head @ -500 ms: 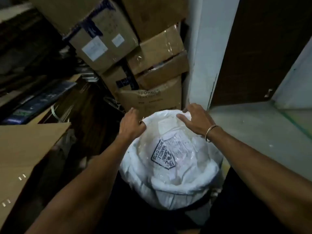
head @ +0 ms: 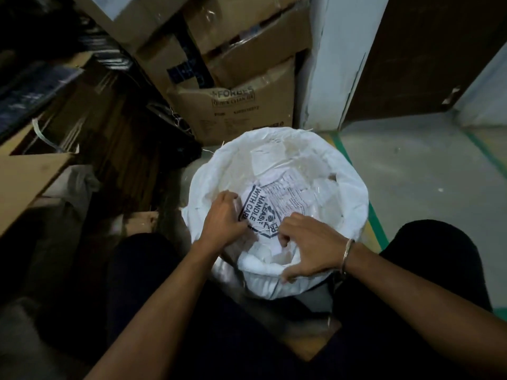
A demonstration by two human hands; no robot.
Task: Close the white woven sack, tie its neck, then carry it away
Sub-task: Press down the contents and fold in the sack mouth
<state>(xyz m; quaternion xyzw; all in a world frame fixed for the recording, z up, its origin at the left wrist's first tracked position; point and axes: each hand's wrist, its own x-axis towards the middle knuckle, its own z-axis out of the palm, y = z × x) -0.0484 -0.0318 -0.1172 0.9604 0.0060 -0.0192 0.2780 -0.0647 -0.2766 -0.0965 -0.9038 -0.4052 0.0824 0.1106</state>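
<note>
The white woven sack (head: 348, 187) stands upright on the floor between my knees, its mouth wide open and its rim rolled outward. Inside lie clear plastic wrap and white paper printed "HANDLE WITH CARE" (head: 256, 208). My left hand (head: 222, 220) reaches into the near left side of the mouth with curled fingers, gripping the sack's inner edge and the plastic there. My right hand (head: 310, 242), a metal bangle on its wrist, grips the near rim with bent fingers, thumb outside the rolled edge.
Stacked cardboard boxes (head: 233, 105) stand just behind the sack. A white pillar (head: 326, 64) and a dark brown door (head: 428, 50) rise at the back right. Flat cardboard (head: 27, 182) and dark clutter fill the left. Grey floor with a green line (head: 375, 220) lies right.
Both hands have left the far rim of the sack and come to its near side. The view has dropped closer over the sack.
</note>
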